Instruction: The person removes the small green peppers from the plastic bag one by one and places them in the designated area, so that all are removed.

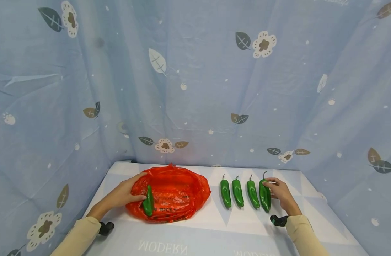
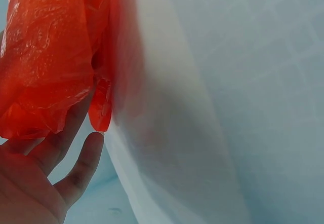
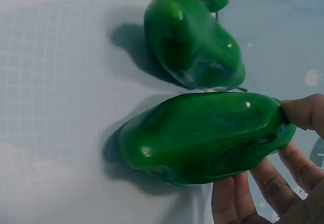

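Note:
A red plastic bag [image 1: 173,202] lies with its mouth spread wide on the left half of the table. My left hand [image 1: 126,192] grips its left side, thumb in front and fingers behind; in the left wrist view the fingers lie against the red plastic [image 2: 48,57]. One green pepper [image 1: 148,202] is at the bag's left part, close by the thumb tip. To the right, several green peppers [image 1: 225,193] stand in a row, stems away from me. My right hand [image 1: 280,192] pinches the rightmost pepper [image 3: 202,138] near its stem end, thumb on top and fingers beneath.
The neighbouring pepper [image 3: 195,44] lies close beside the held one. Blue patterned curtain [image 1: 195,89] hangs behind and at both sides of the table [image 1: 208,227]. Each wrist wears a small black camera [image 1: 278,220].

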Motion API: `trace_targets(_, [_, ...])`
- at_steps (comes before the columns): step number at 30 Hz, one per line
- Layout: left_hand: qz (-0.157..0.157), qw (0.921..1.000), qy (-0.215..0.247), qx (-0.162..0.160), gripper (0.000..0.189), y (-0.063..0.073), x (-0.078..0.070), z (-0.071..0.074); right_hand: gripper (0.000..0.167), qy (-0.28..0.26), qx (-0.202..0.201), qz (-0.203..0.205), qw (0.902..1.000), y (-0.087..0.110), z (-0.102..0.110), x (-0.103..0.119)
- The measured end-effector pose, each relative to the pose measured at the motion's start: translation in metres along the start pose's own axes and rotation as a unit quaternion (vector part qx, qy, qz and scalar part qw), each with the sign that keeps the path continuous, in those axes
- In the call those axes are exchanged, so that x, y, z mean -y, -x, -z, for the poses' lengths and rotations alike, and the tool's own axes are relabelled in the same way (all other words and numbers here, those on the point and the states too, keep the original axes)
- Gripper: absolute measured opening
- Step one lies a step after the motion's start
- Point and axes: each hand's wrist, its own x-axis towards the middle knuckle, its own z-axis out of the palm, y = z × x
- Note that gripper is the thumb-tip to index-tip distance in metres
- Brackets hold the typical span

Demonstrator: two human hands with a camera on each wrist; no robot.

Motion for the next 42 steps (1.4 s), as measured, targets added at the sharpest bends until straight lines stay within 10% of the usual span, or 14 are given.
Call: trace_targets(42, [0.001,0.9999,-0.012,0.0,0.093,-0.003,-0.003,0.0,0.067,0.051,-0.055,0.01,0.9972,-0.011,-0.012,-0.024])
